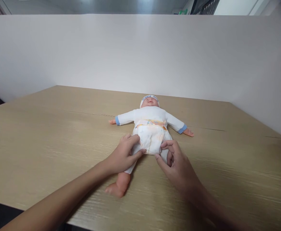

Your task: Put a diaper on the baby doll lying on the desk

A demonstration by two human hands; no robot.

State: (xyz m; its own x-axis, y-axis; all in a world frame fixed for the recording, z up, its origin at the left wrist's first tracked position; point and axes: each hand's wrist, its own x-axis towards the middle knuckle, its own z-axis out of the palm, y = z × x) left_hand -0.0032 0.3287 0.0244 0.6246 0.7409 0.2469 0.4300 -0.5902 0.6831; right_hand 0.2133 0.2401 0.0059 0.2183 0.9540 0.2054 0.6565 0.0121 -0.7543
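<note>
where the plastic doll [150, 123] lies face-up on the wood-grain table [46, 138], left hand [123, 154] and right hand [176, 163] pinch its crinkled white diaper [151, 138].

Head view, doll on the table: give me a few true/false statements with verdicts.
1. The doll lies on its back on the wooden table. True.
2. Both hands are on the doll's cap. False: the left hand and right hand are at the lower edge of the diaper, by the legs.
3. The doll's arms are spread out to the sides. True.
4. The doll wears a red top. False: the top is white with blue cuffs.
5. One bare doll foot points toward the near table edge. True.
6. The left hand is lifted clear of the doll. False: its fingers pinch the clothing at the doll's hip.
</note>
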